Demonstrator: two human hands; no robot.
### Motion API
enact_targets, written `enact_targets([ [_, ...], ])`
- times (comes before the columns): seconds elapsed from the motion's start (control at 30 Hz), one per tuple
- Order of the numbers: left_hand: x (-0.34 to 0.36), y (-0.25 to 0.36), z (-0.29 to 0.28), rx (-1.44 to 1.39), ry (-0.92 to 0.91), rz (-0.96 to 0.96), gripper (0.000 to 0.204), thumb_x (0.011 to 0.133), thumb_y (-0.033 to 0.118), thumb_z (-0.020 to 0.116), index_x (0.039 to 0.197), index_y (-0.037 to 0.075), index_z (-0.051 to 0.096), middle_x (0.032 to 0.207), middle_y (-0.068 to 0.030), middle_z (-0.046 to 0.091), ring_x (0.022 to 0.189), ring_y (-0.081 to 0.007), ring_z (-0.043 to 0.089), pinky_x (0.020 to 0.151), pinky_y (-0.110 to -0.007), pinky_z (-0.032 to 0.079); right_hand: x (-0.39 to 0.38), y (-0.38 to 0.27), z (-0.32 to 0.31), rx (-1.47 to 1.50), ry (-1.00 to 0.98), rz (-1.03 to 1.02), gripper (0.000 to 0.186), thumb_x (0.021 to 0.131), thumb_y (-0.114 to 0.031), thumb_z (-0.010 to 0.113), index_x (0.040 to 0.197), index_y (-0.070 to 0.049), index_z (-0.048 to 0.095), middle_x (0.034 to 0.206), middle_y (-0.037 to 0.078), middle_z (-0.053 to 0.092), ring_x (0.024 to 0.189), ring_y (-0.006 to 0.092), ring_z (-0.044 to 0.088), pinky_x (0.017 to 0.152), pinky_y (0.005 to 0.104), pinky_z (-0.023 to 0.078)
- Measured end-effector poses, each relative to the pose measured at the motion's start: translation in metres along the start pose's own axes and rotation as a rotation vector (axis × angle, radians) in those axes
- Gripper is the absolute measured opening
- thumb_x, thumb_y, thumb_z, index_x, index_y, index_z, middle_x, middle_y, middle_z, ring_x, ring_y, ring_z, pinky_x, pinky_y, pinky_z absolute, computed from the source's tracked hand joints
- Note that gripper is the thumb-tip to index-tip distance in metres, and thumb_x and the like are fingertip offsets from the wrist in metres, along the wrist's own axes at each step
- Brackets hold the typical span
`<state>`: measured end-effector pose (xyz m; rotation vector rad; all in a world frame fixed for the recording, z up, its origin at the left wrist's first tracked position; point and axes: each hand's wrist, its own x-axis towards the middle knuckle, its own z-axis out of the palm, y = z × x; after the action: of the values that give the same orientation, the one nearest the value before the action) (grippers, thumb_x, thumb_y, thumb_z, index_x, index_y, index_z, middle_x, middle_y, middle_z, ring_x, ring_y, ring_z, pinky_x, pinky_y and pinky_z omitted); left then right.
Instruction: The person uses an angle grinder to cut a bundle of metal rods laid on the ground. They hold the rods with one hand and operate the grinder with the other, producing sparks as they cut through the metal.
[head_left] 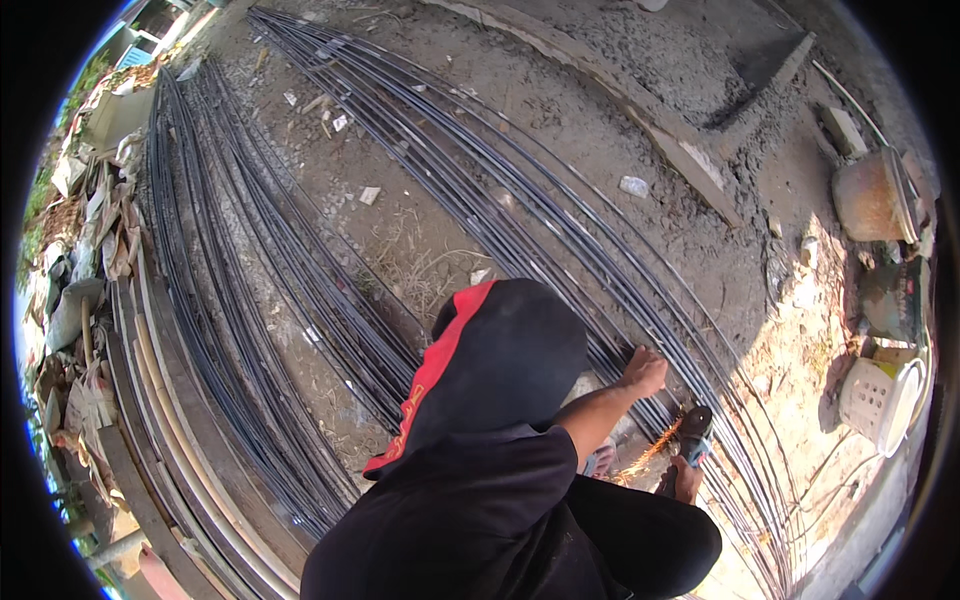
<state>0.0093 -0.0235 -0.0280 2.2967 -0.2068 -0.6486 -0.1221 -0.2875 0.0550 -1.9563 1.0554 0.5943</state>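
Observation:
Long thin dark steel bars [560,240] lie bundled on the ground and run under both hands. My left hand [645,371], beyond my bent left knee [515,340], is closed around part of the bundle; which bars are in its fingers I cannot tell. In my right hand [688,482], partly hidden by my right knee [650,540], is an angle grinder [694,425] with a dark head and bluish body. Its head is at the bars, and orange sparks [650,452] spray toward the lower left. The exact contact point is hidden.
A second fan of steel bars [250,250] lies to the left, beside planks and pipes [170,370]. Sacks and debris [80,300] fill the left edge. Buckets [875,195] and a white perforated basket [880,400] stand at right. A raised edge [690,170] crosses the far ground.

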Motion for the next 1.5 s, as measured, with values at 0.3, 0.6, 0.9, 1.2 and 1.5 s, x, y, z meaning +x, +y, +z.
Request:
enact_targets([
  [0.3,-0.006,0.007,-0.016,0.02,-0.043,-0.041,0.034,0.088,0.04,0.073,0.099,0.007,0.073,0.106,-0.0141,0.073,0.113,-0.0306,0.061,0.101,-0.044,0.036,-0.036,-0.03,0.001,-0.017,-0.016,-0.036,0.027,0.078,-0.018,0.076,0.089,0.004,0.066,0.07,0.01,0.064,0.056,0.0219,0.064,0.053,0.0342,0.049],
  [0.6,-0.009,0.011,-0.023,0.045,-0.087,-0.064,0.032,0.091,0.038,0.072,0.102,0.008,0.072,0.111,-0.0134,0.071,0.119,-0.029,0.058,0.103,-0.044,0.035,-0.04,-0.02,-0.004,-0.029,-0.084,-0.263,0.029,0.077,-0.02,0.075,0.089,0.006,0.067,0.072,0.01,0.065,0.059,0.0201,0.065,0.055,0.034,0.052],
  [0.9,-0.009,0.009,-0.022,0.031,-0.05,-0.031,0.031,0.09,0.037,0.072,0.1,0.008,0.072,0.108,-0.0142,0.072,0.117,-0.0299,0.06,0.102,-0.045,0.037,-0.03,-0.041,-0.003,-0.035,-0.05,0.003,0.026,0.078,-0.022,0.077,0.085,0.002,0.066,0.069,0.009,0.062,0.058,0.0218,0.065,0.055,0.0349,0.051],
  [1.2,-0.01,0.013,-0.028,0.014,-0.088,-0.079,0.032,0.09,0.036,0.072,0.102,0.007,0.073,0.112,-0.016,0.071,0.119,-0.0297,0.06,0.103,-0.044,0.038,-0.028,-0.036,-0.003,-0.033,-0.059,0.003,0.025,0.078,-0.019,0.077,0.086,0.002,0.069,0.069,0.01,0.064,0.053,0.0213,0.063,0.053,0.0339,0.051],
  [1.5,-0.008,0.011,-0.023,0.035,-0.068,-0.049,0.03,0.091,0.037,0.072,0.102,0.01,0.074,0.112,-0.0144,0.071,0.119,-0.0286,0.059,0.104,-0.044,0.034,-0.032,-0.016,-0.005,-0.028,-0.049,-0.017,0.022,0.08,-0.018,0.076,0.088,0.001,0.07,0.071,0.009,0.064,0.056,0.0195,0.063,0.052,0.033,0.049],
])
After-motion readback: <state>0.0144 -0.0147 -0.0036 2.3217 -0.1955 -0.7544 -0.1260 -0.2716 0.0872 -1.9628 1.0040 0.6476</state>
